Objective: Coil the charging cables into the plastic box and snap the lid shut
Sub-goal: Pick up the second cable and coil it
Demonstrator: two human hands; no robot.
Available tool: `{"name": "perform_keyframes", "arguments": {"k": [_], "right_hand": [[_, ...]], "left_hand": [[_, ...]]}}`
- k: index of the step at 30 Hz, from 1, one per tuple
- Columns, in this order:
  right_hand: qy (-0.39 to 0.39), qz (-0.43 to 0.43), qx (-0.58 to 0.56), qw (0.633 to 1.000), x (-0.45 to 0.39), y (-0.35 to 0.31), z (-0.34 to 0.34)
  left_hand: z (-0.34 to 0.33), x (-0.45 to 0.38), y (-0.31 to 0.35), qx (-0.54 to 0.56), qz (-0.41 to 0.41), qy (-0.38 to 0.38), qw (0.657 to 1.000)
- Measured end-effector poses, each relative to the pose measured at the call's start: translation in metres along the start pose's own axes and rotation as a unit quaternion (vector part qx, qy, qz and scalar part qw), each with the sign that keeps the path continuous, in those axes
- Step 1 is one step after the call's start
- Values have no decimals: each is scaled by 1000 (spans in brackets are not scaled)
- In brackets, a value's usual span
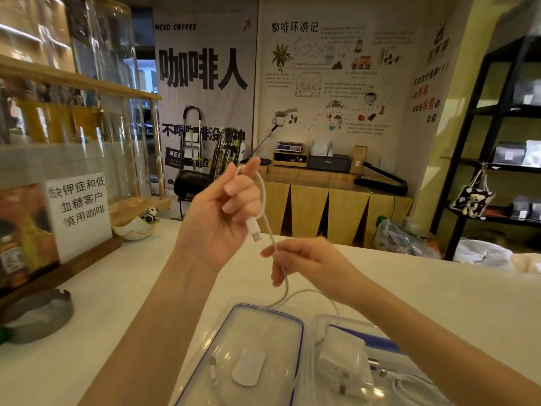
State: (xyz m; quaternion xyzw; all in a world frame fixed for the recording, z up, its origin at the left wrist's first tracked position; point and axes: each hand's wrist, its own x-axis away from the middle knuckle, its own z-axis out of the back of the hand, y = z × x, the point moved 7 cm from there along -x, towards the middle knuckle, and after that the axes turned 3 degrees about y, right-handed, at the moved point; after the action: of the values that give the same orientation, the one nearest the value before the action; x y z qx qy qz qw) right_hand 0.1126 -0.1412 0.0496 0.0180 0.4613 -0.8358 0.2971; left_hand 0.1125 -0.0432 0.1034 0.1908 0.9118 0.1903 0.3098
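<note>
My left hand (222, 215) is raised above the white counter and grips a white charging cable (265, 200) that loops over its index finger, the plug end (253, 228) hanging down. My right hand (304, 259) pinches the same cable lower down. From there the cable curves down toward the clear plastic box (330, 326), which holds a white charger plug (345, 358) and another coiled white cable (409, 385). The clear lid (251, 347) with a blue seal lies beside the box, on its left.
A metal ashtray (38, 315) sits at the counter's left. A framed paper sign (79, 212) and a small panda bowl (136, 227) stand behind it. A low wooden cabinet (322, 206) and black shelving (497, 159) lie beyond the counter.
</note>
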Motion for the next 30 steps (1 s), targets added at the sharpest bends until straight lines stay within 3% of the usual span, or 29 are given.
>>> {"name": "perform_keyframes", "arguments": {"k": [4,7,11,13,15,16,18,22,24,26,30], "right_hand": [[-101,-9,41,994,14,0,-36],[-117,3,23,993,21,-20,-40],[-94,-18,-45,994,26,-44,-26],[-95,-30,-83,992,26,-52,-19],[-74,-11,-77,994,22,-60,-6],[-53,7,-68,996,20,-64,3],[-5,43,-68,997,16,-73,24],[90,126,-97,983,12,-84,56],[132,141,-98,976,9,-78,61],[147,132,-105,975,6,-68,57],[109,45,-141,983,1,-37,31]], "left_hand": [[12,9,34,-194,-154,122,961],[23,17,49,-416,-199,203,864],[23,16,47,-608,-169,187,753],[19,13,36,-668,-120,153,718],[14,12,22,-695,-68,119,706],[12,12,15,-686,-32,104,719],[9,14,-1,-610,68,67,787],[-18,24,-32,-360,226,-102,900],[-30,25,-36,-234,254,-142,928],[-33,21,-35,-150,254,-131,946],[-24,13,-21,-73,199,-81,974]]}}
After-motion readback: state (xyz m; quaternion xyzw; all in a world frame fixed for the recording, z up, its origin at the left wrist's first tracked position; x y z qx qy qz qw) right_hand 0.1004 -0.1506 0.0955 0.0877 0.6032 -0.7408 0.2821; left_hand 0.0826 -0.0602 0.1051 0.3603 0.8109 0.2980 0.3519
